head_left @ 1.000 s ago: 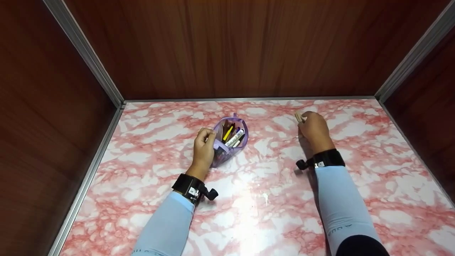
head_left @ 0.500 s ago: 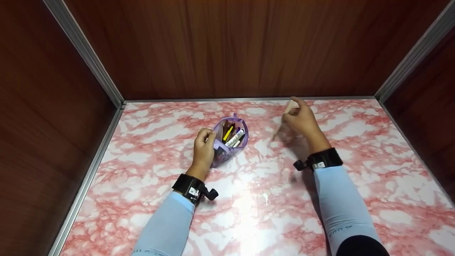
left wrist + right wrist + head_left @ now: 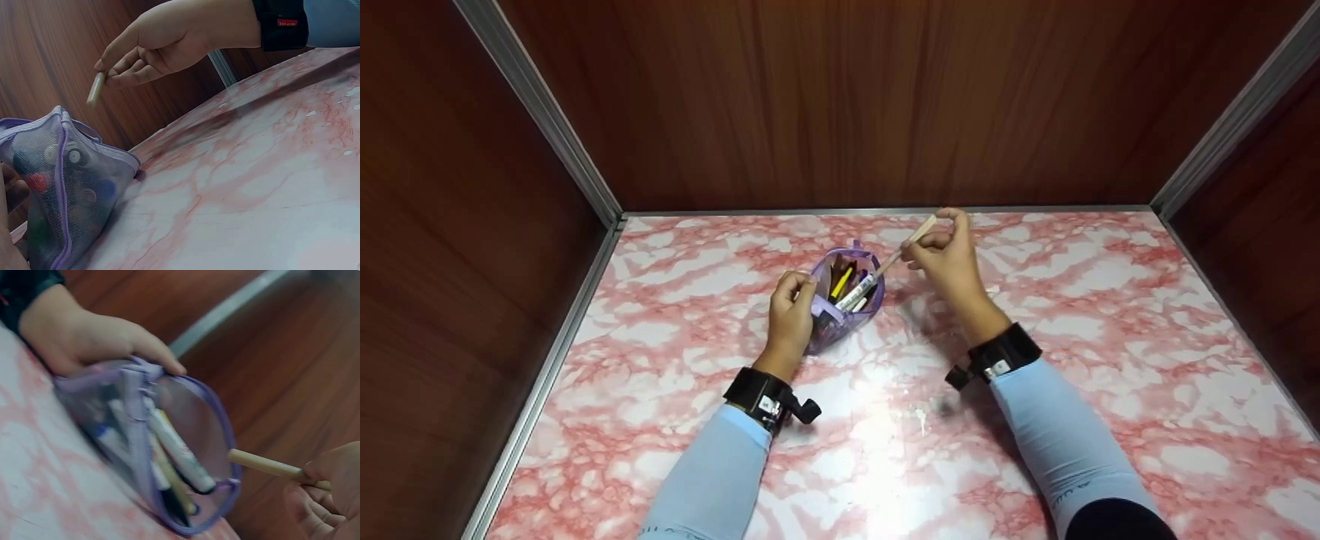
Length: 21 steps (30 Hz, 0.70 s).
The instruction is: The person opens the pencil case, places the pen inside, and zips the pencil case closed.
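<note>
My left hand [image 3: 790,313] grips the side of a purple mesh pencil case [image 3: 834,336], which gapes at its zipped mouth. Inside lie a white marker [image 3: 179,449], a yellow pen [image 3: 841,282] and several other pens. My right hand [image 3: 951,264] pinches a slim, pale wooden stick [image 3: 264,465] between thumb and fingers. The stick slants down to the left, its lower end right by the case's right rim in the head view. From the left wrist, the same stick shows above and beyond the mesh.
The case rests on a red-and-white marbled tabletop [image 3: 660,405]. Dark wood panels [image 3: 885,105] close off the back and both sides, with metal strips along their edges. Each wrist wears a black strap with a small camera.
My right hand has lifted the wooden stick from the table's right part and carried it left to the pencil case. The left hand and the case have stayed in place.
</note>
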### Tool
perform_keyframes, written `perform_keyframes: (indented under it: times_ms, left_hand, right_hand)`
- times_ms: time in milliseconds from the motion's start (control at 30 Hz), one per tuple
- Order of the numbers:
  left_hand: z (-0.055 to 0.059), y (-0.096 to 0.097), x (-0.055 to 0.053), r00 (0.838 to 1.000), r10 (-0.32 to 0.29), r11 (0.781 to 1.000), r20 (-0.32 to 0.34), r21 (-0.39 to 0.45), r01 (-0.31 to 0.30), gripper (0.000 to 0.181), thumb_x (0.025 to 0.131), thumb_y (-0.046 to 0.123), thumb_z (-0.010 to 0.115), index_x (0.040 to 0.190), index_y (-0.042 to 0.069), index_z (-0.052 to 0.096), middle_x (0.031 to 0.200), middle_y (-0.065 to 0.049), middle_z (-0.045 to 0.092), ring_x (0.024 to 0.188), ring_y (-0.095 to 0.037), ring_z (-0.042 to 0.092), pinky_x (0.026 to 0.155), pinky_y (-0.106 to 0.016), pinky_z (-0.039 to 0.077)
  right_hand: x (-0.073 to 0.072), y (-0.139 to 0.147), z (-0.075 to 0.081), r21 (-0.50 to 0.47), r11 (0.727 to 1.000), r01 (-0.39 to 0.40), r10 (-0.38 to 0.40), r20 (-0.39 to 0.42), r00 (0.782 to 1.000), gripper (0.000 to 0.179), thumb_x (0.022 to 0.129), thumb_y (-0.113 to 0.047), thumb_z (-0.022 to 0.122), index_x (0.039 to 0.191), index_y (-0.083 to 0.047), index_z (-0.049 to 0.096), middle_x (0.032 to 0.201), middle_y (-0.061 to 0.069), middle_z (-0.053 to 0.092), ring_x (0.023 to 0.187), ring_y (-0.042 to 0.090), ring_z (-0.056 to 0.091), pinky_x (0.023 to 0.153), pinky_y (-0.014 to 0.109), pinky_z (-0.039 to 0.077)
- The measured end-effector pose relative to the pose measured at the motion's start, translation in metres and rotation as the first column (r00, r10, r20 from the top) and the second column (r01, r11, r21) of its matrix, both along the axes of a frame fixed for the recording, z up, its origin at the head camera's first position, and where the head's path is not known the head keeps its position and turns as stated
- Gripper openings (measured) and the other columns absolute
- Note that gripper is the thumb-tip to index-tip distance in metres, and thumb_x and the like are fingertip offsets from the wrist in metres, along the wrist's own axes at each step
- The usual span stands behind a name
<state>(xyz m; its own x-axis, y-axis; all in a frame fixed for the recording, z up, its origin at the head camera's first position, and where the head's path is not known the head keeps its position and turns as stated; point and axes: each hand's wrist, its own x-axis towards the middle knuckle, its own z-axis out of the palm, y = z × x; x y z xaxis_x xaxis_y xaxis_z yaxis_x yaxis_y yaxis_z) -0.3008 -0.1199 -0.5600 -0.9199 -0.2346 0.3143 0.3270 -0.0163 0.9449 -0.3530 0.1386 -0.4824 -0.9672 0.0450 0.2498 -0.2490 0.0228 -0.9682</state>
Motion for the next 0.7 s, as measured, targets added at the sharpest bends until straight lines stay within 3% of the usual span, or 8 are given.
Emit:
perform_keyframes:
  times_ms: [233, 333, 433, 533, 600, 700]
  left_hand:
    - [0.000, 0.000, 0.002, 1.000, -0.001, 1.000, 0.011, 0.006, 0.001, 0.015, 0.109, 0.007, 0.064, 0.098, -0.002, 0.070, 0.103, 0.004, 0.064, 0.104, -0.013, 0.060, 0.094, -0.024, 0.050]
    - [0.001, 0.000, 0.003, 1.000, -0.006, 1.000, 0.010, 0.004, 0.006, 0.016, 0.110, 0.007, 0.063, 0.098, -0.002, 0.069, 0.102, 0.004, 0.063, 0.103, -0.013, 0.059, 0.094, -0.024, 0.050]
    - [0.002, 0.000, 0.002, 1.000, -0.009, 1.000, -0.009, -0.006, 0.009, 0.019, 0.111, 0.007, 0.061, 0.098, -0.005, 0.067, 0.108, -0.003, 0.063, 0.108, -0.014, 0.059, 0.098, -0.024, 0.049]
    - [0.003, 0.000, 0.003, 0.999, -0.009, 1.000, -0.031, -0.026, 0.008, 0.023, 0.114, 0.009, 0.058, 0.100, -0.009, 0.063, 0.124, -0.013, 0.065, 0.118, -0.020, 0.059, 0.102, -0.025, 0.048]
    - [0.004, -0.001, 0.004, 0.999, -0.013, 0.999, -0.039, -0.036, 0.012, 0.025, 0.116, 0.010, 0.056, 0.103, -0.011, 0.061, 0.140, -0.018, 0.064, 0.130, -0.025, 0.060, 0.108, -0.028, 0.047]
    - [0.007, -0.001, 0.006, 0.999, -0.038, 0.999, -0.033, -0.037, 0.037, 0.030, 0.118, 0.014, 0.053, 0.109, -0.014, 0.057, 0.158, -0.022, 0.061, 0.146, -0.034, 0.059, 0.116, -0.036, 0.047]
  right_hand:
    - [0.007, -0.021, -0.015, -0.001, 1.000, 0.004, -0.004, 0.005, 1.000, 0.069, 0.094, 0.011, 0.080, 0.146, 0.005, 0.034, 0.085, 0.002, 0.079, 0.073, 0.018, 0.081, 0.070, 0.034, 0.070]
    - [0.011, -0.029, -0.021, 0.049, 0.999, 0.003, -0.003, 0.005, 1.000, 0.066, 0.093, 0.011, 0.082, 0.141, 0.001, 0.039, 0.084, 0.000, 0.078, 0.073, 0.013, 0.079, 0.072, 0.033, 0.069]
    - [0.016, -0.035, -0.025, 0.136, 0.991, -0.010, 0.008, 0.013, 1.000, 0.063, 0.091, 0.008, 0.087, 0.138, -0.002, 0.044, 0.091, 0.008, 0.081, 0.078, 0.011, 0.077, 0.077, 0.026, 0.067]
    - [0.020, -0.040, -0.029, 0.248, 0.968, -0.037, 0.032, 0.022, 0.999, 0.060, 0.092, 0.002, 0.091, 0.138, 0.001, 0.053, 0.104, 0.015, 0.085, 0.090, 0.014, 0.079, 0.084, 0.024, 0.066]
    - [0.022, -0.042, -0.031, 0.324, 0.943, -0.070, 0.066, 0.024, 0.998, 0.054, 0.094, -0.003, 0.090, 0.139, 0.002, 0.061, 0.114, 0.018, 0.085, 0.100, 0.022, 0.081, 0.092, 0.032, 0.067]
    - [0.024, -0.044, -0.033, 0.455, 0.884, -0.112, 0.117, 0.017, 0.993, 0.042, 0.098, -0.009, 0.087, 0.137, 0.001, 0.074, 0.126, 0.018, 0.084, 0.117, 0.033, 0.079, 0.107, 0.046, 0.064]
